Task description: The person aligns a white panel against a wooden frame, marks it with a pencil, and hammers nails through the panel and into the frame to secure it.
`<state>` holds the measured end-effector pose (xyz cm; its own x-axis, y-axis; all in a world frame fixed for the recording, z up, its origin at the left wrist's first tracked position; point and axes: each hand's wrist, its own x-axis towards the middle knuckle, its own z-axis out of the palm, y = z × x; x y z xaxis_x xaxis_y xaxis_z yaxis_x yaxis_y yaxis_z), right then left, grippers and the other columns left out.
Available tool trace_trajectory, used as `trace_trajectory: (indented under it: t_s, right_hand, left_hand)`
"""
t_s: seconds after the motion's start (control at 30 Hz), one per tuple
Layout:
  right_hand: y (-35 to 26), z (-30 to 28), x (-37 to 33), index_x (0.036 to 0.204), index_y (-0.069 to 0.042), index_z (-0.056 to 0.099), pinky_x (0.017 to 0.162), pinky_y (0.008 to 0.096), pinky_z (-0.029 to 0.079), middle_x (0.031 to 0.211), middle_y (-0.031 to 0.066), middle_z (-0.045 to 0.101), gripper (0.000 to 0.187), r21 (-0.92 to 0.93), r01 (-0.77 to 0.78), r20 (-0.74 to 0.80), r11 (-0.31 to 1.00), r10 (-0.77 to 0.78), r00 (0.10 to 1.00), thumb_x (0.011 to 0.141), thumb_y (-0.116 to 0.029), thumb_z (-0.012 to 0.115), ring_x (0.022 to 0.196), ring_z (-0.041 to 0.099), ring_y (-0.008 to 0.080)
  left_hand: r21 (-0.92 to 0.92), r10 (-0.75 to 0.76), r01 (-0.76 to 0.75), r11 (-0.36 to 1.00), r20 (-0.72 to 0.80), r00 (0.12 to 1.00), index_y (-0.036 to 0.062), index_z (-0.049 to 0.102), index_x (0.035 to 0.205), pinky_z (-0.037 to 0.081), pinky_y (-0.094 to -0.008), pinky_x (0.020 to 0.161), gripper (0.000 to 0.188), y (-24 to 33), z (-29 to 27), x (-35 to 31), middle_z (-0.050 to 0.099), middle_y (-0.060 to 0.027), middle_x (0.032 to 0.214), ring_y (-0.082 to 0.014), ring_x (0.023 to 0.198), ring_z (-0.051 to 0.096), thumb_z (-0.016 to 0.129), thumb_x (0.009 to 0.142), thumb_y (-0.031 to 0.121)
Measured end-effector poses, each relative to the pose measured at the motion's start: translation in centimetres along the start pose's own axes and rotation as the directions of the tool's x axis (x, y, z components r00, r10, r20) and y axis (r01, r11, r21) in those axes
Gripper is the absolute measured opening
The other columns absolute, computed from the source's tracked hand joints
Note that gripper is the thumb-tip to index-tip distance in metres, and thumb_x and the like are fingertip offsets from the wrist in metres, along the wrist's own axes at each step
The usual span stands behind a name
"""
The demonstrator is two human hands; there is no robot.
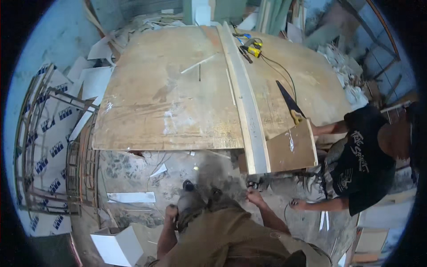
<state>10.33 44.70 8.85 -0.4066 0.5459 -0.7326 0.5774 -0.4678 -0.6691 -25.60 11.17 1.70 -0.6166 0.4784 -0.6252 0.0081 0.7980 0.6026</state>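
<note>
Head: white-lettered black shirt (367, 171)

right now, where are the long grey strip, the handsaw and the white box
Long grey strip (250, 107): head view, middle of its grey face.
Handsaw (288, 99): head view, on its dark blade.
White box (109, 248): head view, on its white side.

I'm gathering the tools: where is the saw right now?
In the head view, the saw lies right of the long board on the table, its yellow handle beside the brown panel.
</note>
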Motion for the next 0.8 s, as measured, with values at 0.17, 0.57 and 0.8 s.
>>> trace_trajectory:
  t_s: [0.17, 0.57, 0.8]
  right_hand:
    - [-10.7, 4.3, -1.3, 0.097, -0.002, 0.066, 0.069, 0.0305, 0.048, 0.082, 0.0000, 0.065, 0.026, -0.352, 0.357, -0.211, 0.865, -0.445, 0.871, 0.094, -0.027, 0.060, 0.075, 0.060, 0.0126]
    - [-33.0, 0.5, 0.8, 0.108, -0.001, 0.065, 0.069, 0.0274, 0.049, 0.084, 0.0039, 0.064, 0.020, -0.338, 0.641, -0.617, 0.689, -0.677, 0.401, 0.094, -0.013, 0.059, 0.075, 0.058, 0.0113]
    - [-39.6, -6.8, 9.7, 0.122, 0.001, 0.055, 0.092, 0.0409, 0.045, 0.115, 0.0201, 0.058, 0.038, -0.437, 0.411, -0.713, 0.800, -0.587, 0.384, 0.086, -0.007, 0.060, 0.105, 0.056, 0.0345]
  left_hand:
    - [-0.420, 0.371, -0.403, 0.813, -0.159, 0.915, -0.0004, 0.065, 0.079, 0.045, -0.0295, 0.055, 0.025, 7.7, -6.7, 8.8, 0.063, -0.0054, 0.068, -0.0130, 0.061, 0.057, 0.058, 0.090, 0.021]
    - [-0.369, 0.552, -0.591, 0.718, -0.216, 0.806, 0.0001, 0.065, 0.089, 0.042, -0.0218, 0.063, 0.012, 40.2, -14.0, 15.0, 0.062, 0.0002, 0.076, -0.0057, 0.069, 0.053, 0.063, 0.091, 0.012]
    - [-0.340, 0.633, -0.635, 0.693, -0.133, 0.762, -0.0010, 0.065, 0.095, 0.042, -0.0215, 0.069, 0.013, 52.5, -14.1, 21.8, 0.056, 0.0036, 0.077, -0.0059, 0.074, 0.049, 0.063, 0.090, 0.011]
